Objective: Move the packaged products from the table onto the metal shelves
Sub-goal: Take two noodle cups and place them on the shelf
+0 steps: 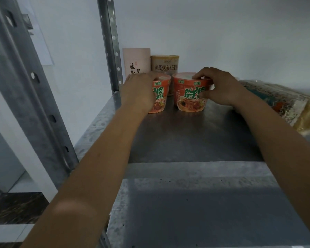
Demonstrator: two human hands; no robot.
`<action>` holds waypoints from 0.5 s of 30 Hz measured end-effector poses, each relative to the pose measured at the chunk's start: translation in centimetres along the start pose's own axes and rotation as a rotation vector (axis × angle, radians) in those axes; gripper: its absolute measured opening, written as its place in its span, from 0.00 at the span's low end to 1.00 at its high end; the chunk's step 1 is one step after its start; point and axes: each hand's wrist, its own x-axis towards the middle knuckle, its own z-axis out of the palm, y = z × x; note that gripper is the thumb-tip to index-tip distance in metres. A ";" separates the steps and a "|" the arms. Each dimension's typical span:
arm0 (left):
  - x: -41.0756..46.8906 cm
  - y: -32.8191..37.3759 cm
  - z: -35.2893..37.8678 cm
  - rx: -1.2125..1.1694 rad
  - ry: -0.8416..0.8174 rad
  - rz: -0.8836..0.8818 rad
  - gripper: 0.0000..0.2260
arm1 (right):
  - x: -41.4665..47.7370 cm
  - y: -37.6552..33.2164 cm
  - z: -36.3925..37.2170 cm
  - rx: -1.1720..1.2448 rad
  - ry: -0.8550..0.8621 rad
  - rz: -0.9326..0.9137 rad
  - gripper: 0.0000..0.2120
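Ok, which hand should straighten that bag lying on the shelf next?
Probably the right hand. It grips the right cup just beside the bag, while the left hand holds the left cup on the far side, with both cups in between.

Two red-orange instant noodle cups stand upright, just beside each other, mid-frame on the grey metal shelf (pixel 186 136). The left noodle cup (pixel 160 99) is gripped by the left hand (pixel 138 90), the right noodle cup (pixel 190 99) by the right hand (pixel 220 86). Behind them, upright at the shelf's back, stand a pale pink canister (pixel 136 59) and a beige tub (pixel 165 63). A clear grain bag (pixel 284 102) lies flat at the right edge.
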 end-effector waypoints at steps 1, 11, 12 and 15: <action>0.1 0.0 0.1 0.000 -0.004 0.002 0.24 | 0.0 0.0 0.0 0.007 -0.001 0.001 0.22; 0.4 -0.5 1.5 0.064 0.012 0.086 0.24 | -0.3 -0.3 1.2 -0.006 0.010 0.024 0.24; 0.3 -0.4 1.3 0.090 0.003 0.080 0.24 | -0.5 -0.4 1.3 -0.035 0.012 0.023 0.26; -1.5 0.5 -0.1 0.130 0.028 0.019 0.24 | -2.8 -1.2 1.1 -0.146 0.082 0.024 0.31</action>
